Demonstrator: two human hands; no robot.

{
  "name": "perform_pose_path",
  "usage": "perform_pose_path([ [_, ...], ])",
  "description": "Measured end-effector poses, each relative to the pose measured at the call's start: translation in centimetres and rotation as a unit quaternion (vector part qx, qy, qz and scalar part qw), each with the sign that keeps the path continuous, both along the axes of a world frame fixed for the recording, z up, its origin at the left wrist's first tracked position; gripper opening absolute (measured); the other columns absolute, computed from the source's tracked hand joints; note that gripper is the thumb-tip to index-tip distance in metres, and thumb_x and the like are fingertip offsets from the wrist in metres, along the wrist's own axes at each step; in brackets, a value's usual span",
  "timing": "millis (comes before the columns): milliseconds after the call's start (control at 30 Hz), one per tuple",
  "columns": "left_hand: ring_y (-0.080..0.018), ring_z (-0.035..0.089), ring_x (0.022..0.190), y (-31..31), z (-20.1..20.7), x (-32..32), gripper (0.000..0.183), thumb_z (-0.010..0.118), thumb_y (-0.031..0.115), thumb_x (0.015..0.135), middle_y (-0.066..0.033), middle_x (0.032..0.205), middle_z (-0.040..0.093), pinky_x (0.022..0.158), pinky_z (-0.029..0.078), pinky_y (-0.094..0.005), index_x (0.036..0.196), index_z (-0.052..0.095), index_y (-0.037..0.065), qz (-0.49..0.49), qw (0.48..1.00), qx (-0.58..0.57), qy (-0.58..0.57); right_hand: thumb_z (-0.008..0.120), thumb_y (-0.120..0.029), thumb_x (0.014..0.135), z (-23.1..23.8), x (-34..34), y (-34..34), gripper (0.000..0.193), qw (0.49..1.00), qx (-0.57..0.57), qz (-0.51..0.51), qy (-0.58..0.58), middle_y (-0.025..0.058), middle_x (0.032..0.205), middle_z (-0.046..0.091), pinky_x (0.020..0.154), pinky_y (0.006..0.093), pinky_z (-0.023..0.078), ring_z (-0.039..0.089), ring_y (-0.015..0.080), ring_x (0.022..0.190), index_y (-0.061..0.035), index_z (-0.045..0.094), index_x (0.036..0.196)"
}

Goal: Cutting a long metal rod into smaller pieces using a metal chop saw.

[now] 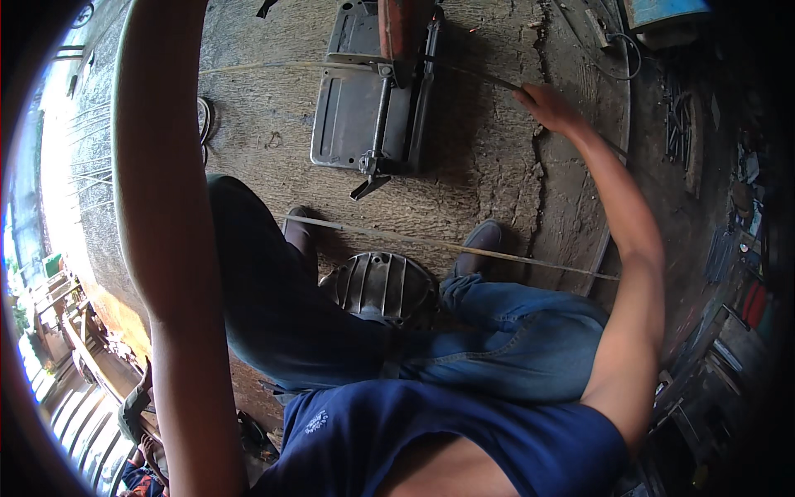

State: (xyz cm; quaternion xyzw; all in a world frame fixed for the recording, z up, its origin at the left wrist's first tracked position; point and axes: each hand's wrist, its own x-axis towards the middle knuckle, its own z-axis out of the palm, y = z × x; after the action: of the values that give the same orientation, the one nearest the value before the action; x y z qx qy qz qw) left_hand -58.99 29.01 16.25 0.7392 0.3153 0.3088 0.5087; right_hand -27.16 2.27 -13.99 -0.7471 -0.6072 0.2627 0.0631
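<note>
A cut-off saw (331,116) with a grey metal base stands on the floor in front of me. Its reddish guard (397,33) reaches down from the top edge of the picture. A thin metal rod (480,76) crosses the saw's base at the screw clamp (381,124). My right hand (546,108) is closed around this rod, to the right of the saw. Up the left side stretches my left arm (161,207); its hand lies beyond the top edge, out of sight.
A second thin rod (431,242) lies crosswise near my shoes. Between my legs is a ribbed round metal piece (381,286). Tools and metal scraps (729,331) crowd the right side. A looped cable (633,62) lies at the upper right. A tiny orange speck shows beside the saw.
</note>
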Motion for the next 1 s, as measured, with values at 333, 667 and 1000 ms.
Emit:
perform_pose_path([
  [333,-0.0128,0.043,0.053,0.11,0.06,0.00,0.031,0.055,0.038,0.087,-0.0028,0.071,0.055,0.047,0.042,-0.0301,0.085,0.060,0.008,-0.001,1.000,-0.002,0.001,0.043,-0.041,0.101,-0.49,0.26,0.07,0.049,1.000,-0.026,-0.005,0.000,0.0182,0.062,0.044,0.063,0.0474,0.037,0.047,0.0322,0.060,0.0024,0.049,0.080],
  [667,-0.0125,0.042,0.051,0.18,0.29,0.10,0.029,0.055,0.037,0.087,-0.0025,0.068,0.054,0.046,0.039,-0.0293,0.082,0.059,0.009,-0.001,1.000,-0.004,0.001,0.043,-0.041,0.102,-0.42,0.27,0.03,0.049,0.999,-0.038,-0.007,-0.003,0.0170,0.061,0.044,0.062,0.0471,0.036,0.046,0.0293,0.058,0.0020,0.049,0.079],
  [1000,-0.0123,0.042,0.049,0.08,0.50,0.31,0.028,0.056,0.037,0.087,-0.0021,0.065,0.054,0.044,0.037,-0.0286,0.079,0.059,0.010,0.000,1.000,-0.006,0.002,0.038,-0.052,0.100,-0.79,0.53,-0.15,0.059,1.000,0.004,0.012,-0.020,0.0185,0.059,0.051,0.060,0.0499,0.040,0.055,0.0334,0.057,0.0014,0.053,0.082],
])
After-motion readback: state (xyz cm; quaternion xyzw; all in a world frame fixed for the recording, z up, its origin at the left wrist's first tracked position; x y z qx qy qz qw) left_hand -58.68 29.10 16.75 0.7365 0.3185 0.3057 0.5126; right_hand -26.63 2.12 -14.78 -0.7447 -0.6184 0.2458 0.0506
